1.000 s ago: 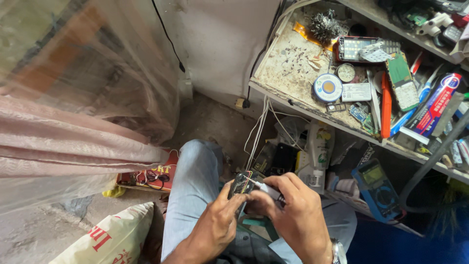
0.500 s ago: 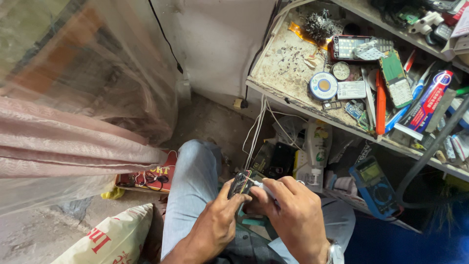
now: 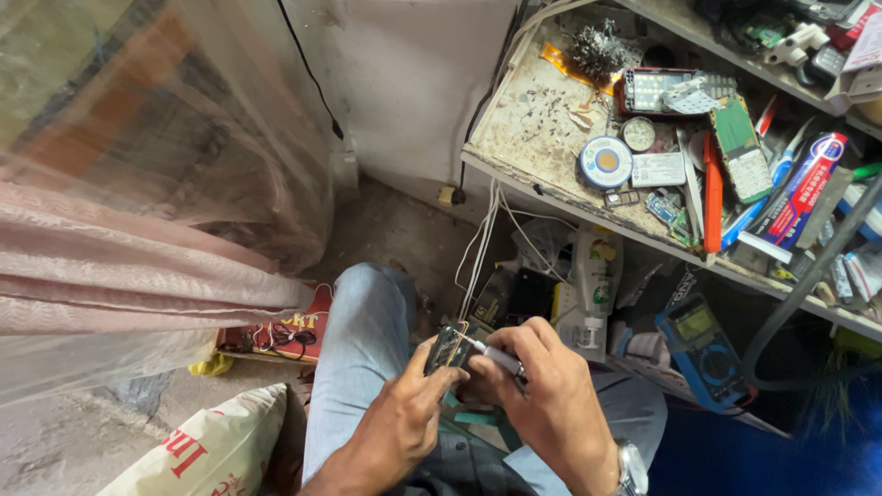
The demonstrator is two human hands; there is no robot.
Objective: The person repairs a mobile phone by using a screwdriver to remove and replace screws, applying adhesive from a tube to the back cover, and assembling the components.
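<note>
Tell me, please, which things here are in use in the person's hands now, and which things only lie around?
In use:
- left hand, holding a small dark device
- right hand, with a slim metal tool against the device

Lying about:
- blue multimeter
- round solder reel on the workbench
- orange-handled tool
- white sack

We see a small dark phone (image 3: pixel 448 347), tilted on edge with its opened side up, showing dark internal parts and a thin light rim. It sits above the lap over the jeans-clad left knee, pinched at its lower edge. A slim silver-handled screwdriver (image 3: pixel 491 356) lies nearly level, angled slightly up-left, its thin tip touching the phone's upper right corner. Its handle end is mostly hidden. We cannot tell finer detail of the phone's inside.
</note>
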